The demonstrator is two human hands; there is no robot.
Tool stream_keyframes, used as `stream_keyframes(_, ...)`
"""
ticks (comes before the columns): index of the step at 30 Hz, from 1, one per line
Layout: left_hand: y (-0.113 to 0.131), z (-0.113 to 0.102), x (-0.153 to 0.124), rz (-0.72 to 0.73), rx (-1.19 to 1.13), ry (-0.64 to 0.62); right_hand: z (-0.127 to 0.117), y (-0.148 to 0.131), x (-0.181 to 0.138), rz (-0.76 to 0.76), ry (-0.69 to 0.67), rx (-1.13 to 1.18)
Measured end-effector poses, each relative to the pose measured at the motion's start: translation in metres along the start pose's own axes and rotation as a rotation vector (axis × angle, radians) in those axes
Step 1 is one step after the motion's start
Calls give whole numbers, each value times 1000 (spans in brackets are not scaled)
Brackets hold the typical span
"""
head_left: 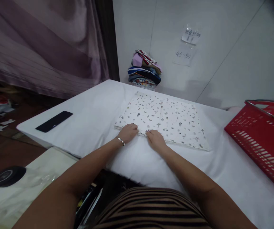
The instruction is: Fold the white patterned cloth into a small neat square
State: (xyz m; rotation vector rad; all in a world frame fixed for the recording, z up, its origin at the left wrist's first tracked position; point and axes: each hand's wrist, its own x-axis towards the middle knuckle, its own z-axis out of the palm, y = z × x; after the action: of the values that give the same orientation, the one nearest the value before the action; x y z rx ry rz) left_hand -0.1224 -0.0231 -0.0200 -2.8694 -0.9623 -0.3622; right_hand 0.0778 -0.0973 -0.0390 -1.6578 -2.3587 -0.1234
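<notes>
A folded white cloth [172, 119] with small dark printed figures lies flat on the white-covered table. At its near edge, my left hand [128, 133] has its fingers curled over the fabric, a metal bracelet round the wrist. Close by on the right, my right hand [156, 140] grips the same edge, fingertips bent onto it. Both thumbs are mostly hidden. Several layers show along the cloth's near side.
A black phone-like slab [54, 121] rests on the table's left part. On the right stands a red plastic basket [260, 136] with a metal handle. Folded clothes [145, 70] are stacked by the wall. A black roll-like object [8, 176] sits on a lower pale surface at left.
</notes>
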Motion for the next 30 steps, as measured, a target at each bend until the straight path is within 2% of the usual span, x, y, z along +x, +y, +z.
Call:
stream_keyframes(5,0,2,-3,29,-20,50,0,1,0,-3,-4,3)
stream_keyframes(15,1,7,-7,19,-121,41,-1,0,-1,6,-25,9)
stream_keyframes(24,7,3,3,29,-51,-67,-3,-1,2,40,-53,14)
stream_keyframes(30,19,6,12,97,-120,-7,-4,0,6,26,-33,-3)
